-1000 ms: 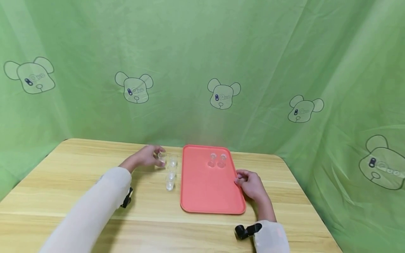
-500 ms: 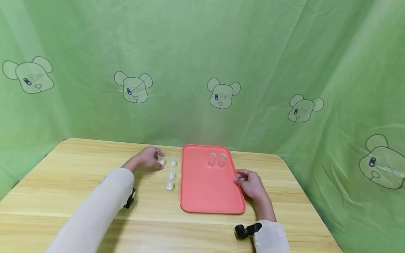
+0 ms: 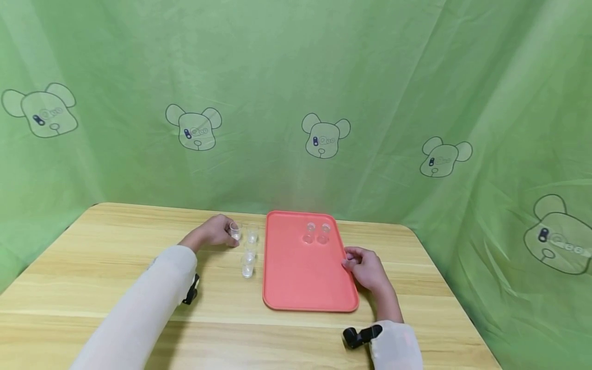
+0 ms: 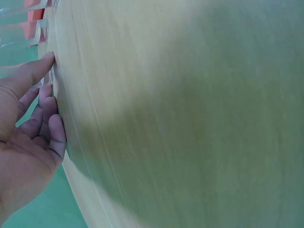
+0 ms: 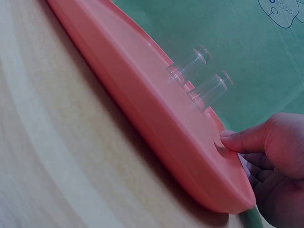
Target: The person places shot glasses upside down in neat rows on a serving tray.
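My left hand (image 3: 216,231) grips a small clear cup (image 3: 235,232) between thumb and fingers at the back left of the table. In the left wrist view the thumb and fingers of the left hand (image 4: 28,133) close around its base near the tabletop. Other clear cups (image 3: 250,251) stand upright in a column just right of it. My right hand (image 3: 367,268) pinches the right rim of a red tray (image 3: 305,277), thumb on top in the right wrist view. Toward the tray's far right, two clear cups (image 5: 209,91) sit upside down.
The wooden table (image 3: 222,318) carries everything. A green curtain (image 3: 259,103) with printed bear heads hangs close behind it and at both sides. The tray's left rim runs close beside the column of cups.
My left hand has shifted very slightly, with its cup staying near the same spot. The right hand and tray have kept their places.
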`<control>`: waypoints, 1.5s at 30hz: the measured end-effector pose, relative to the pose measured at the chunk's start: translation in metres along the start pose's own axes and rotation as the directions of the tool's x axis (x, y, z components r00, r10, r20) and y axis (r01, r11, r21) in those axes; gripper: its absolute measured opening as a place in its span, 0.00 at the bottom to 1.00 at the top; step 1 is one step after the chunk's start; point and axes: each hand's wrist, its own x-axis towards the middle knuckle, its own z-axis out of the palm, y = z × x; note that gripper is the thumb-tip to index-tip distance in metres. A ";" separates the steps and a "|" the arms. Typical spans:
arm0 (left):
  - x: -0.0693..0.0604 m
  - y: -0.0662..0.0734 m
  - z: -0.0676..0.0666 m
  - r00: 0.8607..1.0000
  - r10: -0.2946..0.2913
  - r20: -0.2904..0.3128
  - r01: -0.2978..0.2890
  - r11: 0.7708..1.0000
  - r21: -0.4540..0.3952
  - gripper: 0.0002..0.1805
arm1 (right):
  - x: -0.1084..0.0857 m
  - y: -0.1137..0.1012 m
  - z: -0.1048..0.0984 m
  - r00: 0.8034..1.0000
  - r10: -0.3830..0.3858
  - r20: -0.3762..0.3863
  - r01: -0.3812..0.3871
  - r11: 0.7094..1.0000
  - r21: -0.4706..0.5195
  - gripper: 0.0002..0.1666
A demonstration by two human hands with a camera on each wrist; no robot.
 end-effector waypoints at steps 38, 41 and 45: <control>0.006 0.048 -0.052 0.993 0.109 -0.041 -0.106 0.993 0.060 0.12 | -0.002 -0.002 -0.001 1.000 0.019 -0.005 -0.019 1.000 -0.021 0.22; 0.010 0.052 -0.053 0.992 0.118 -0.045 -0.115 0.991 0.075 0.12 | -0.003 -0.002 -0.001 1.000 0.013 0.000 -0.013 1.000 -0.022 0.22; 0.015 0.057 -0.054 0.992 0.122 -0.043 -0.118 0.989 0.088 0.14 | -0.002 -0.003 -0.001 1.000 0.013 0.000 -0.013 1.000 -0.019 0.22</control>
